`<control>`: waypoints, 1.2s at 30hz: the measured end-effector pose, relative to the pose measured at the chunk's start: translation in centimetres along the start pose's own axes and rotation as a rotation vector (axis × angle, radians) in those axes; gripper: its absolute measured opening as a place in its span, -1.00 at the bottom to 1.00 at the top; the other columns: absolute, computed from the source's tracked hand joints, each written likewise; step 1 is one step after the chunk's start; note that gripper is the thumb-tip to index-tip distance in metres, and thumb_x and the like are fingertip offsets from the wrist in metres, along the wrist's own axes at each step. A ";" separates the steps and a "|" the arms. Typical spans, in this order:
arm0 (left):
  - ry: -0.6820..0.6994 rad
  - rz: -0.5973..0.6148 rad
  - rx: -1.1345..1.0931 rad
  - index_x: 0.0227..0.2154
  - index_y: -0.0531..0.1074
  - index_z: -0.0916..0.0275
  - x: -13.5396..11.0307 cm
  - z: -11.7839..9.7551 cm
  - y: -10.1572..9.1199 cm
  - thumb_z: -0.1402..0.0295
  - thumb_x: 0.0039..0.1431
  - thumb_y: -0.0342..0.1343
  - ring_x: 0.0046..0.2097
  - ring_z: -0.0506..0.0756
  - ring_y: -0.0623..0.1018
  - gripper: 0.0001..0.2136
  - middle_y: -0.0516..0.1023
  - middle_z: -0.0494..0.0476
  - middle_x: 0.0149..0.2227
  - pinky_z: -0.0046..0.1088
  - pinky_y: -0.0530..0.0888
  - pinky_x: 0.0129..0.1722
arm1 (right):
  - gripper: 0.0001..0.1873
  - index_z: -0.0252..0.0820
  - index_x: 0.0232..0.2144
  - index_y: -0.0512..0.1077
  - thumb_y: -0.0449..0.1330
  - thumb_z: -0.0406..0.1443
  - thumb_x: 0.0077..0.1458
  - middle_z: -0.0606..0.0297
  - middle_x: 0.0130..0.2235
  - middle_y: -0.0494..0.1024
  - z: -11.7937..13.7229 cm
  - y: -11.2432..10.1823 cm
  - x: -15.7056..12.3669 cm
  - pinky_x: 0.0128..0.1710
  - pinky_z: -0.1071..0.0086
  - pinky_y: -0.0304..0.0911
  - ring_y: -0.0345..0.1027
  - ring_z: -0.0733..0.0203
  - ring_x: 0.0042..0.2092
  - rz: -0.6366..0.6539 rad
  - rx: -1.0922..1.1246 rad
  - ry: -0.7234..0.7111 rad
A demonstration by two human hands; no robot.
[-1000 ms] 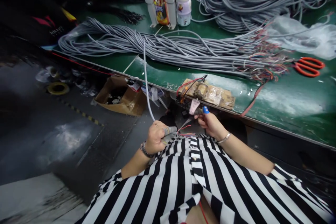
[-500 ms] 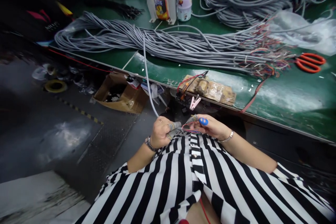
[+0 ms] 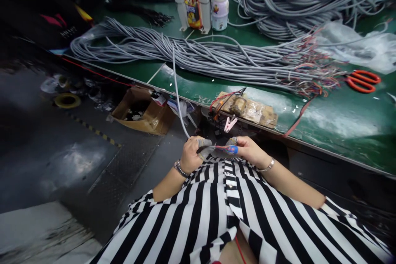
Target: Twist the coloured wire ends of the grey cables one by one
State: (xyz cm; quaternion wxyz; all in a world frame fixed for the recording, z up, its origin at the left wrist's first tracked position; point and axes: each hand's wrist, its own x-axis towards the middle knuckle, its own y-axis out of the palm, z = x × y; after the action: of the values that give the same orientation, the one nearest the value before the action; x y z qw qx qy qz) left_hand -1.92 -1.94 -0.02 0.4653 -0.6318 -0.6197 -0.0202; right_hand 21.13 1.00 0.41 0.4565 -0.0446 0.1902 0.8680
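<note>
My left hand (image 3: 191, 156) is closed around the end of a grey cable (image 3: 177, 90), which runs up to the bundle on the bench. Thin coloured wires (image 3: 221, 147), red and blue among them, stretch out of that end towards the other hand. My right hand (image 3: 252, 153) pinches these wires close to their tips. A small blue piece (image 3: 232, 149) sits at its thumb and fingertips, against the wires; its exact kind is unclear. Greyish coverings wrap some fingertips of both hands. The two hands are a short way apart, in front of the striped shirt.
A long bundle of grey cables (image 3: 204, 55) with stripped ends lies on the green bench (image 3: 346, 119). Orange-handled scissors (image 3: 363, 81) rest at right. A wooden block (image 3: 247, 110) and a pink clip (image 3: 230, 124) are at the bench edge. Below stands a cardboard box (image 3: 148, 120).
The coloured wires, bunched loosely before, are now drawn straighter between my hands. My right hand has turned, so the blue piece now lies along the wires. The view has shifted slightly.
</note>
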 end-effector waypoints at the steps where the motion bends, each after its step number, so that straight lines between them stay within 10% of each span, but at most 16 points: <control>1: -0.011 -0.003 0.030 -0.28 0.47 0.22 0.1 -0.1 0.1 0.27 0.22 0.12 -0.31 0.07 0.55 -0.86 0.58 0.12 -0.37 -0.36 0.44 -0.26 | -0.67 -0.27 -0.46 0.53 0.39 -0.10 -0.12 0.31 -0.48 0.52 0.1 -0.1 0.0 -0.42 0.40 0.25 0.31 0.31 -0.46 0.034 -0.073 -0.025; 6: 0.047 0.109 0.129 -0.31 0.46 0.24 0.7 -0.6 -0.3 0.24 0.30 -0.02 -0.38 0.08 0.50 -0.78 0.55 0.14 -0.43 -0.34 0.38 -0.31 | -0.75 -0.25 -0.43 0.57 0.31 -0.14 0.00 0.28 -0.40 0.55 1.1 -1.5 -0.5 -0.30 0.34 0.27 0.33 0.23 -0.37 0.197 -0.398 -0.159; 14: 0.143 0.196 0.137 -0.32 0.45 0.26 1.0 -1.3 -1.1 0.26 0.30 -0.05 -0.40 0.09 0.47 -0.77 0.52 0.15 -0.45 -0.33 0.35 -0.34 | -0.67 -0.21 -0.38 0.54 0.18 -0.06 0.12 0.27 -0.44 0.51 3.2 -2.4 -2.4 -0.51 0.43 0.09 0.14 0.33 -0.50 -0.257 -0.418 -0.210; 19: 0.123 0.103 0.097 -0.28 0.45 0.26 0.8 -1.6 -0.5 0.27 0.28 0.00 -0.36 0.09 0.49 -0.81 0.53 0.15 -0.42 -0.34 0.39 -0.31 | -0.48 -0.27 -0.44 0.51 0.24 0.11 -0.01 0.26 -0.48 0.45 3.6 0.5 -1.8 -0.48 0.45 0.09 0.18 0.33 -0.45 -0.053 -0.285 -0.148; 26: -0.207 -0.121 -0.046 -0.15 0.41 0.25 -0.4 -1.2 0.8 0.31 0.23 0.08 -0.21 0.06 0.56 -0.82 0.55 0.16 -0.25 -0.39 0.48 -0.19 | -0.12 -0.18 0.11 0.36 0.35 0.15 -0.19 0.04 -0.03 0.48 0.7 0.3 -0.5 -0.50 0.51 0.07 0.17 0.38 -0.39 0.261 0.064 -0.133; 36: -0.425 -0.145 -0.425 0.11 0.19 0.23 -0.3 -1.7 2.1 0.32 0.17 0.18 -0.19 0.08 0.56 -0.52 0.55 0.13 -0.25 -0.33 0.45 -0.08 | -0.66 -0.18 -0.28 0.52 0.39 -0.12 -0.07 0.28 -0.32 0.47 -0.2 4.0 2.3 -0.24 0.35 0.29 0.32 0.25 -0.30 -0.083 -0.080 -0.356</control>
State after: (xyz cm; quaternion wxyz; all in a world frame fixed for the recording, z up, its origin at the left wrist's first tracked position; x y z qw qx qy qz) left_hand 0.69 -2.83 -0.44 0.1803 -0.6591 -0.7284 -0.0499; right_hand 16.55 0.69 0.80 0.5165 0.0840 0.0697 0.8493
